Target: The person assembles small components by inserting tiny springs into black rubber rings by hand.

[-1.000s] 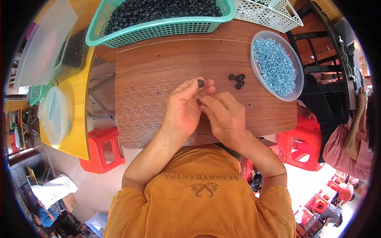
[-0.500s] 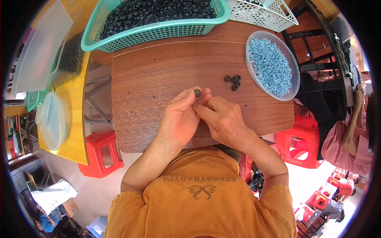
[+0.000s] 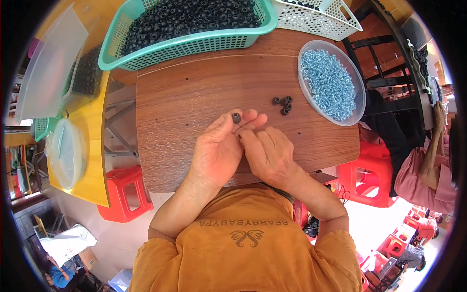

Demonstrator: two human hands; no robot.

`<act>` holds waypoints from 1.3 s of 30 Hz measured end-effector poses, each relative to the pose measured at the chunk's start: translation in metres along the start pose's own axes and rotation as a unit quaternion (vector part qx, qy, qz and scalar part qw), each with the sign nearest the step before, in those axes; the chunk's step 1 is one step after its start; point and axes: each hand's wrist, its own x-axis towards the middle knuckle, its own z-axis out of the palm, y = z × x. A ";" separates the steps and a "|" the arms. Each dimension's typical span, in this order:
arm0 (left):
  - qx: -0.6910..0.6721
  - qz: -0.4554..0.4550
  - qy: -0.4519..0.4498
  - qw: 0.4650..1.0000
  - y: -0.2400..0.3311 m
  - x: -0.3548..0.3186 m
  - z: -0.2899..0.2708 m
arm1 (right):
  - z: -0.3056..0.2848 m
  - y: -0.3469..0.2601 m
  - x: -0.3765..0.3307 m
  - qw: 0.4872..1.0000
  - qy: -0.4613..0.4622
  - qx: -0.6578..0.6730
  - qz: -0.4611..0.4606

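Pinching a rounded, dark bead (image 3: 236, 118) between thumb and forefinger, the left hand (image 3: 211, 155) holds it up at its fingertips, palm turned up. Pressed close beside those fingers, the right hand (image 3: 269, 153) is curled narrow; whether its fingertips grip anything is too small to tell. Just beyond the right hand lie five loose black beads (image 3: 284, 111), squat, matte and open-holed, on a wood-grained brown table (image 3: 204, 90). Farther right of that hand sits a round, clear plastic tub (image 3: 362, 100) of glassy, pale-blue beads (image 3: 328, 85). Beyond both hands stand a lattice-sided green plastic basket (image 3: 194, 51) heaped with black rings (image 3: 189, 22) and a perforated white basket (image 3: 311, 22). Compared with half a second earlier, the left hand's outer fingers show more plainly past the right hand's, while the five loose beads keep their arrangement.
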 end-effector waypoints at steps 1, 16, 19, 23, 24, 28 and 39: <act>0.006 0.002 0.001 1.000 0.000 0.000 0.001 | 0.000 -0.001 0.000 1.000 0.000 0.000 0.000; 0.185 0.042 0.095 0.977 -0.002 -0.004 -0.002 | -0.028 0.004 0.010 0.792 0.050 0.434 0.426; 0.194 0.047 0.088 0.976 -0.004 -0.005 0.000 | -0.031 0.006 0.010 0.772 0.044 0.470 0.426; 0.231 0.069 0.096 0.966 -0.009 -0.007 0.002 | -0.033 0.005 0.008 0.752 0.021 0.498 0.432; 0.244 0.079 0.094 0.962 -0.010 -0.007 0.003 | -0.033 0.004 0.008 0.756 0.028 0.494 0.430; 0.260 0.099 0.100 0.955 -0.012 -0.009 0.008 | -0.034 0.003 0.009 0.752 0.038 0.502 0.427; 0.302 0.126 0.095 0.940 -0.014 -0.011 0.007 | -0.030 0.007 0.008 0.796 0.021 0.480 0.367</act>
